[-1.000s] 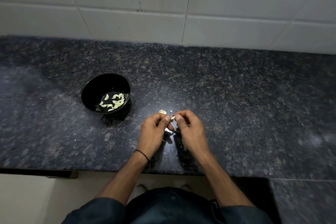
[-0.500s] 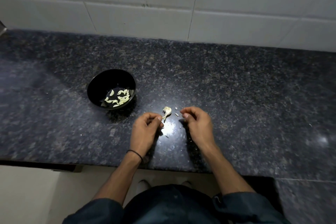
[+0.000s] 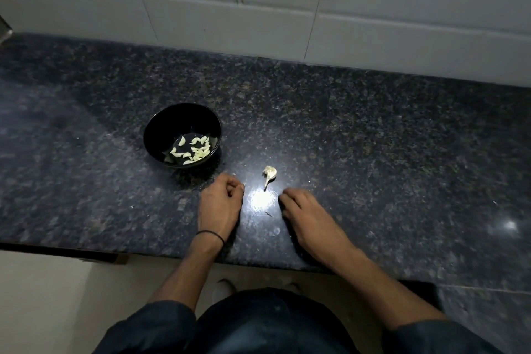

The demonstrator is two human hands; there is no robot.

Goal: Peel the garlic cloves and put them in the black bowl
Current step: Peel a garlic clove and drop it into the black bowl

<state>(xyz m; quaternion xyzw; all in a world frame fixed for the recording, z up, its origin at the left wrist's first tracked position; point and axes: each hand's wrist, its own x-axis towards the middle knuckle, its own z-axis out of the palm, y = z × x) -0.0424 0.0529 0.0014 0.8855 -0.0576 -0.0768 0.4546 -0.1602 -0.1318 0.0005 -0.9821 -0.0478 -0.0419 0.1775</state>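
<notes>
While many peeled cloves (image 3: 193, 150) lay in the bottom of the black bowl (image 3: 161, 123), the job looked almost done. The bowl stood on the dark desk (image 3: 373, 152), just past the left hand (image 3: 219, 204). That hand's fingers were curled in with the thumb against them, and I could not tell if its grip held a clove or nothing at all. The right hand (image 3: 306, 211) rested its loosely bent fingers on the desk, and its grip looked empty. Between the two hands and a little farther back lay a pale garlic stalk (image 3: 269, 175) with dry skin on it, touching neither hand. No whole unpeeled cloves showed anywhere on the desk. I guessed that only one last clove, if the left hand had one, was left to go into the bowl.
</notes>
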